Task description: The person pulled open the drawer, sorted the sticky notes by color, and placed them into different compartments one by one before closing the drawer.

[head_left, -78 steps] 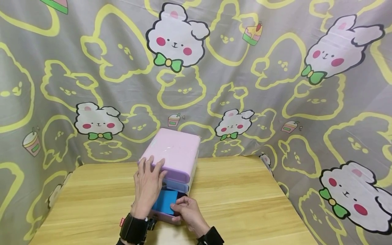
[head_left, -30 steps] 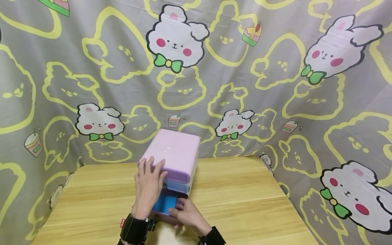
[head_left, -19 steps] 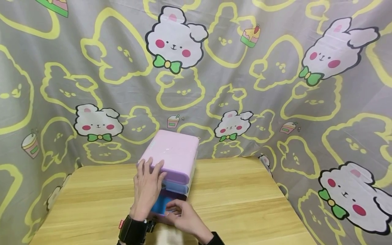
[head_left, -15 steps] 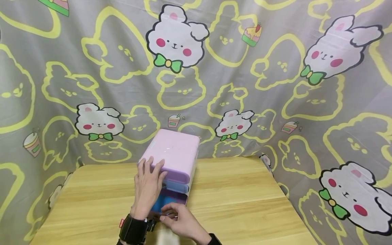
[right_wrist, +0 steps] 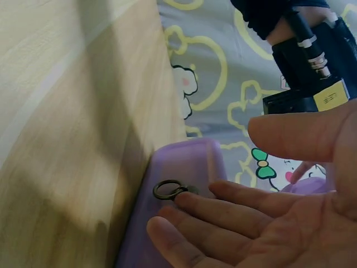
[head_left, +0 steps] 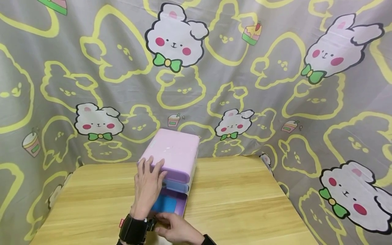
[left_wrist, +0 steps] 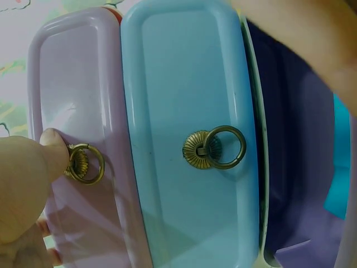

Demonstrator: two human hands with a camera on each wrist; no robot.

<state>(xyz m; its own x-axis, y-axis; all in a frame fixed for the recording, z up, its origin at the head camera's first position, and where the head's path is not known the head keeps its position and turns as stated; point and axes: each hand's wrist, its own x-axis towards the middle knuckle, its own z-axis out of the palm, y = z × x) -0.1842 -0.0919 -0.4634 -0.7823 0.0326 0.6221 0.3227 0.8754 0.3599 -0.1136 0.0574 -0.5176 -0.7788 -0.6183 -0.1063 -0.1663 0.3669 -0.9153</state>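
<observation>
A small pink-topped drawer cabinet (head_left: 174, 149) stands on the table. My left hand (head_left: 147, 187) rests on its top edge, fingers spread; its thumb (left_wrist: 54, 148) presses the purple top drawer's front beside a brass ring pull (left_wrist: 87, 164). The light-blue middle drawer (left_wrist: 184, 84) is closed. Below it, the purple bottom drawer (head_left: 181, 205) is pulled out, with a flat blue piece (head_left: 167, 204) lying inside. My right hand (head_left: 179, 231) is at that drawer's front, holding nothing. In the right wrist view its extended fingers come close to the drawer's ring pull (right_wrist: 167, 190), thumb apart.
The wooden table (head_left: 239, 204) extends on both sides of the cabinet. A grey curtain (head_left: 226, 78) with rabbit prints hangs behind and at the sides. Black straps with a device (head_left: 134, 229) circle the left wrist.
My right hand lowered the blue piece into the bottom drawer, let go of it, and moved down and left to the drawer's front. My left hand has stayed in place.
</observation>
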